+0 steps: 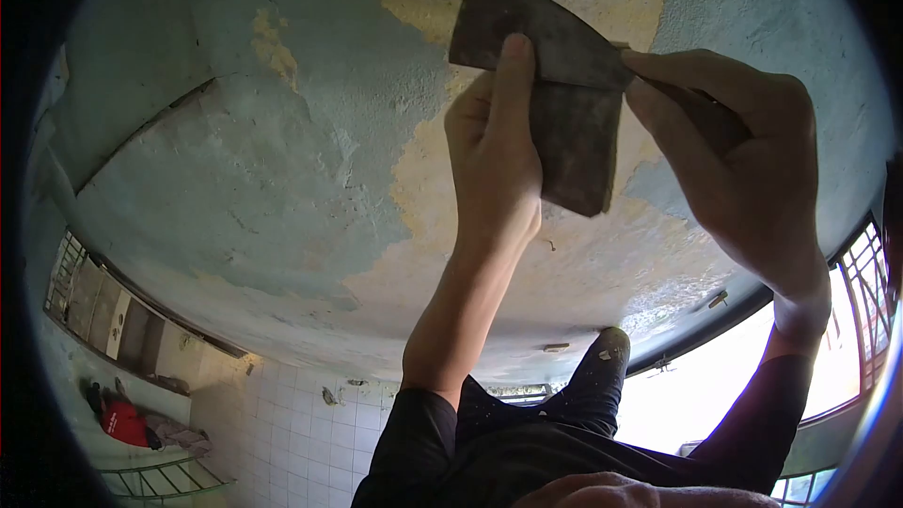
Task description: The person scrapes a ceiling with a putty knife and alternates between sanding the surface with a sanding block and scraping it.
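Note:
In front of the peeling wall, my left hand (499, 155) grips a dark, flat rectangular piece (576, 146), its thumb pressed on the face of a dark flared blade (527, 28). The blade lies across the upper part of the rectangular piece, and the two overlap. At the blade's narrow right end, the fingers of my right hand (743, 150) are closed on it, with a dark handle partly hidden in the palm. Behind them the wall (310, 169) shows green-grey paint with bare yellowish patches.
White tiles (301, 423) line the lower area. A red cloth item (125, 421) hangs near a green metal rail (169, 480) at the lower left. Barred windows (863, 273) open at the right, and a shelf recess (132, 320) is at the left.

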Demonstrator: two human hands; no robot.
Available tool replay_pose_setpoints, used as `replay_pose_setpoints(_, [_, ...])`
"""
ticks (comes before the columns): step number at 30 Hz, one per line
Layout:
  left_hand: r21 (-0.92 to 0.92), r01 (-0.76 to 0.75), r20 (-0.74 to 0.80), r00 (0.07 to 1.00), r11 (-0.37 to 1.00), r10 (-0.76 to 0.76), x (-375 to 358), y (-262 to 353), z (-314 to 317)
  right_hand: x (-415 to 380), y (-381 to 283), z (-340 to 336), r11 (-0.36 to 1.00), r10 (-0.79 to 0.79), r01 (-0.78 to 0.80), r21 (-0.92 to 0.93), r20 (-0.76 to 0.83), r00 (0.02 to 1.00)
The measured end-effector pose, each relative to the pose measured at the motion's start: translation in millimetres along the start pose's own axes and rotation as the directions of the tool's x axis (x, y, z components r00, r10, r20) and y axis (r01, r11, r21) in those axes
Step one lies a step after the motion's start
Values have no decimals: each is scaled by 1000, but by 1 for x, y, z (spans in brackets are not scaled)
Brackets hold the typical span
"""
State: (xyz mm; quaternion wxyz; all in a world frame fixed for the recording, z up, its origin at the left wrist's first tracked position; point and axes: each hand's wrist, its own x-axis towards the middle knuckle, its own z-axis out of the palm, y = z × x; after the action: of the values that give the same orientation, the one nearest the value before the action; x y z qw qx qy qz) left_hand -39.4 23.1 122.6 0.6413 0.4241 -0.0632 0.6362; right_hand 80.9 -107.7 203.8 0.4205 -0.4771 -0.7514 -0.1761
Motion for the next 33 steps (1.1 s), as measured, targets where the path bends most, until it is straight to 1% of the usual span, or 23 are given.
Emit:
replay_pose_setpoints(2, [-5, 17, 16, 1000, 1000, -17, -3, 4, 0, 0, -1, 2, 999, -26, 25, -30, -13, 1000])
replay_pose_setpoints(4, [-10, 40, 33, 999, 999, -40, -2, 5, 2, -1, -5, -4, 999, 13, -12, -36, 7, 1000])
replay_pose_setpoints(6, [-8, -21, -60, 998, 1000, 21, 1, 2, 7, 2, -5, -4, 998, 40, -38, -46, 43, 998])
replay_pose_setpoints(7, [-9, -13, -68, 998, 1000, 12, -2, 3, 9, 3, -1, 0, 999, -15, 16, -49, 16, 1000])
replay_pose_setpoints(8, [32, -18, -75, 997, 999, 20, -2, 7, 13, 4, 1, 1, 995, -79, 78, -57, -21, 997])
replay_pose_setpoints(9, [74, -23, -76, 997, 997, 29, 0, 10, 15, 3, 0, -1, 995, -80, 78, -61, -29, 996])
replay_pose_setpoints(11, [56, -10, -74, 997, 998, 14, 0, 6, 11, -1, -2, -7, 995, -53, 53, -87, 5, 999])
replay_pose_setpoints(13, [36, 8, -82, 997, 999, -5, 0, 4, 6, 2, 2, 1, 995, -56, 55, -80, -12, 998])
replay_pose_setpoints(15, [-15, -21, 33, 999, 1000, 22, 6, 7, 1, 3, 4, 2, 995, -62, 59, -74, -38, 997])
replay_pose_setpoints(16, [-13, -18, 38, 999, 1000, 19, 5, 6, 3, 1, 4, 0, 994, -81, 78, -78, -41, 996])
replay_pose_setpoints(18, [28, -1, -32, 999, 1000, 2, 0, 4, 4, 2, 4, 0, 991, -108, 104, -81, -41, 993])
replay_pose_setpoints(20, [59, -24, -61, 998, 998, 27, 8, 6, 6, 5, 3, 4, 978, -150, 141, -154, -46, 988])
replay_pose_setpoints(21, [91, -48, -77, 996, 995, 55, 12, 8, 9, 4, 1, 3, 978, -147, 138, -154, -49, 988])
replay_pose_setpoints(22, [93, -49, -70, 996, 994, 56, 9, 10, 15, 4, -4, 0, 991, -102, 97, -97, -45, 994])
replay_pose_setpoints(23, [103, -16, -94, 995, 995, 26, 3, 13, 21, 3, -6, 0, 998, -55, 54, -37, -36, 998])
replay_pose_setpoints(24, [110, 15, -120, 993, 994, -2, -1, 15, 23, 3, -5, 0, 998, -57, 55, -38, -39, 998])
replay_pose_setpoints(25, [108, 10, -121, 993, 994, 3, 3, 14, 20, 2, -3, -1, 998, -47, 44, -50, -50, 998])
replay_pose_setpoints(27, [104, -4, -76, 997, 995, 12, 8, 9, 14, 0, -1, 1, 998, -33, 29, -58, -53, 998])
replay_pose_setpoints(29, [90, -2, -83, 996, 996, 9, 7, 10, 17, 1, 1, 2, 993, -62, 56, -108, -50, 997])
replay_pose_setpoints(31, [114, 24, -89, 996, 993, -14, -1, 11, 17, -1, -2, -2, 994, -34, 29, -104, -39, 999])
replay_pose_setpoints(33, [118, -1, -83, 996, 993, 11, 10, 10, 12, 1, -3, -2, 995, -12, 10, -98, -17, 1000])
